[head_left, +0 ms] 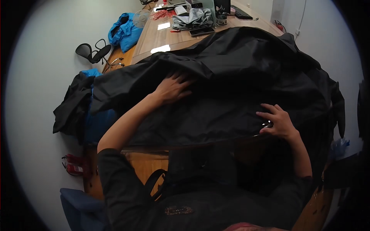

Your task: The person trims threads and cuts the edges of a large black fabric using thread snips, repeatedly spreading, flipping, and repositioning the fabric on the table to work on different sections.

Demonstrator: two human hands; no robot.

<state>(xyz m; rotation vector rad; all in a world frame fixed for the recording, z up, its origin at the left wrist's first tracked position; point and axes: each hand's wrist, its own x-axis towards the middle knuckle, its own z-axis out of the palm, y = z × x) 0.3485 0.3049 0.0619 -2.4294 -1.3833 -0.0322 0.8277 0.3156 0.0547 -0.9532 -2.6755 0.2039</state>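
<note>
A large black sheet of fabric [231, 92], which looks like a garment or cover, lies in folds over the near end of the table. My left hand [174, 88] rests on it with fingers spread, their tips partly under a raised fold. To the right, my right hand [281, 122] is over the fabric near the front edge, index and middle fingers stretched out. A small shiny metal thing [266, 124] shows between its thumb and curled fingers; its kind is hard to make out.
Farther along the wooden table [154, 38] are a phone [201, 32], crumpled grey cloth [194, 18] and a keyboard [242, 12]. At left are a blue bundle [125, 30], a black chair [93, 52] and red fire extinguishers [73, 165]. A blue-grey seat [81, 204] stands at lower left.
</note>
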